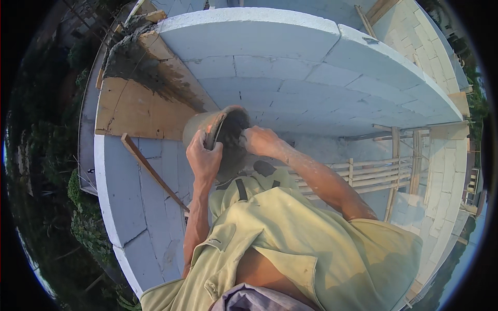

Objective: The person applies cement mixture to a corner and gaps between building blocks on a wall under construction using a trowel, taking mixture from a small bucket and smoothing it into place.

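A mortar-smeared bucket (193, 128) is tipped on its side in front of me, its dark opening turned to the right. My left hand (204, 156) is closed on the bucket's rim, thumb on the near side. At the mouth of the bucket my right hand (261, 141) is closed, with its fingers curled toward the inside. What it holds, if anything, is hidden. Wet grey mortar (129, 58) lies along the top of the wooden formwork (136, 109), just beyond and left of the bucket. Some of it has run down the inner board.
A white block wall (259, 39) curves across the far side, and another block wall (124, 197) stands at left. A wooden brace (153, 171) leans there. Bamboo poles (358, 173) form scaffolding at lower right. Trees (88, 228) show far below, outside the left wall.
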`<state>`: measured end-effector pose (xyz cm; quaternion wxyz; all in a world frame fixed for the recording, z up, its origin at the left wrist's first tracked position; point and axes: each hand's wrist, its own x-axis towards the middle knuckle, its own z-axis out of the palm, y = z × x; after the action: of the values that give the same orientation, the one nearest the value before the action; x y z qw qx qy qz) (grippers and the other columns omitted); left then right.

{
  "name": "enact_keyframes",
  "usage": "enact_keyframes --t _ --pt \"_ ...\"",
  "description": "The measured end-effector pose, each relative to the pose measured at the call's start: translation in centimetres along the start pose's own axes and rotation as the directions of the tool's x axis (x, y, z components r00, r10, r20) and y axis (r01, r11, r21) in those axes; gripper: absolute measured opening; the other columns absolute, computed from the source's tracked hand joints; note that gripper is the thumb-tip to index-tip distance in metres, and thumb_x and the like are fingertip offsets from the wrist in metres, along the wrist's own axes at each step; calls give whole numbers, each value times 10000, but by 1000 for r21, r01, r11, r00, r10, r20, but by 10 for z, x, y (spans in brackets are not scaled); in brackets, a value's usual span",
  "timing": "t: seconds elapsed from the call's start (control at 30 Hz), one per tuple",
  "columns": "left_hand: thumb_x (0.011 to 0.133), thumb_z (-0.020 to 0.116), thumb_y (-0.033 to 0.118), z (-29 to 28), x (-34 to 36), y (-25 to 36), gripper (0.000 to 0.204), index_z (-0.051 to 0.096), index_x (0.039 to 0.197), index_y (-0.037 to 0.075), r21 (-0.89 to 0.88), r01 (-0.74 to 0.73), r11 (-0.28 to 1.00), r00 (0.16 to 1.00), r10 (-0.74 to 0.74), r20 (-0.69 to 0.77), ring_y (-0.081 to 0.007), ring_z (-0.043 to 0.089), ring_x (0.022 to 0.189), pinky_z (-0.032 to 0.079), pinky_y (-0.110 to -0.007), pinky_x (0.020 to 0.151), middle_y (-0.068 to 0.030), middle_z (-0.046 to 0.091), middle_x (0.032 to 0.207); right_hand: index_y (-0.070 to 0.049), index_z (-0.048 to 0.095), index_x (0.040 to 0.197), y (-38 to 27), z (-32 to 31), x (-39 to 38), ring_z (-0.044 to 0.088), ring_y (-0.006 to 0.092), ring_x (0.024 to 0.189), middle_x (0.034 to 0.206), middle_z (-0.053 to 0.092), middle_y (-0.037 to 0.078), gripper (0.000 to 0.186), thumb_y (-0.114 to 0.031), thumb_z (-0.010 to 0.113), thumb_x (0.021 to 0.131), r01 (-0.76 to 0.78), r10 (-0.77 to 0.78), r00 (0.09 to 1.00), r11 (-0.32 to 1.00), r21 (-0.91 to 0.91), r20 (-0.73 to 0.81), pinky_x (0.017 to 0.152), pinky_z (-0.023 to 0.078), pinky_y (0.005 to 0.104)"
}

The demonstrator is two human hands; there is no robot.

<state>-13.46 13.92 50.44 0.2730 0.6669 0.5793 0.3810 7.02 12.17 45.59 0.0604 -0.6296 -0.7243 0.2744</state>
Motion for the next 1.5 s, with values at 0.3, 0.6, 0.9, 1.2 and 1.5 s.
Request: enact_keyframes --t 0.3,0.6,0.9,1.2,1.5 --pt "682 697 34 -35 2 -7 329 370 722 27 -171 14 985 996 -28 -79 -115 329 613 317 -319 540 -25 351 646 -62 723 1063 -20 -19 -5 552 130 524 691 575 21 390 -436 623 1012 -465 9 797 648 604 604 433 429 314" --pt "790 660 -19 -85 0 -97 123 576 842 55 -709 221 669 862 -474 -179 -39 462 687 383 -227 613 56 538 782 -62 639 1186 -106 -75 0 514 61 516 764 557 -9 409 -444 617 1042 -459 -126 793 521 720 596 414 404 234" --pt "774 690 19 -102 -33 -148 135 598 856 74 -733 268 625 819 -548 -169 -55 471 709 394 -243 639 61 553 810 -11 538 1309 -213 -170 93 544 50 577 880 572 3 396 -219 655 994 -220 -430 851 225 949 300 433 445 215" --pt "760 678 -3 -111 -38 -146 176 531 775 92 -615 377 692 797 -581 -165 -51 420 681 346 -247 600 72 483 760 65 504 1177 -311 -139 317 548 140 626 845 552 63 368 -286 448 1078 -440 -575 809 -734 518 -127 515 483 285" --pt "805 687 34 -97 -24 -143 176 585 948 26 -733 250 633 884 -458 -94 -95 525 755 450 -260 701 17 575 891 -22 593 1214 -170 -133 109 618 144 527 789 627 76 376 -213 683 903 124 -406 913 184 975 -40 456 494 305"
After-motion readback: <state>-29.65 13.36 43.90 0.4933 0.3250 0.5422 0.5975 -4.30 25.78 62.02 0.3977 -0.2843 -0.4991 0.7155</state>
